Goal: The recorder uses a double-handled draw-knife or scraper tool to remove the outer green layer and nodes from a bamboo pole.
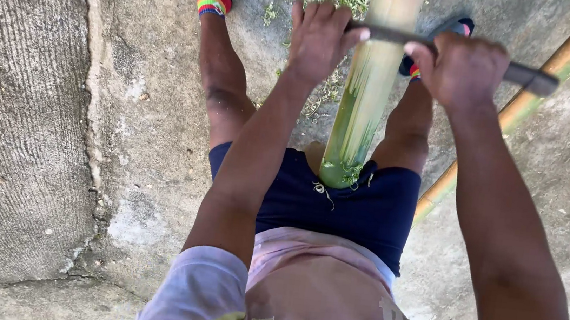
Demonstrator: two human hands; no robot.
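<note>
The bamboo pole (370, 84) (its far end) runs past the top edge.

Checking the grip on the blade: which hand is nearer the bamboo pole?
Left. The left hand presses the blade right beside the bamboo pole; the right hand grips the handle farther out.
</note>
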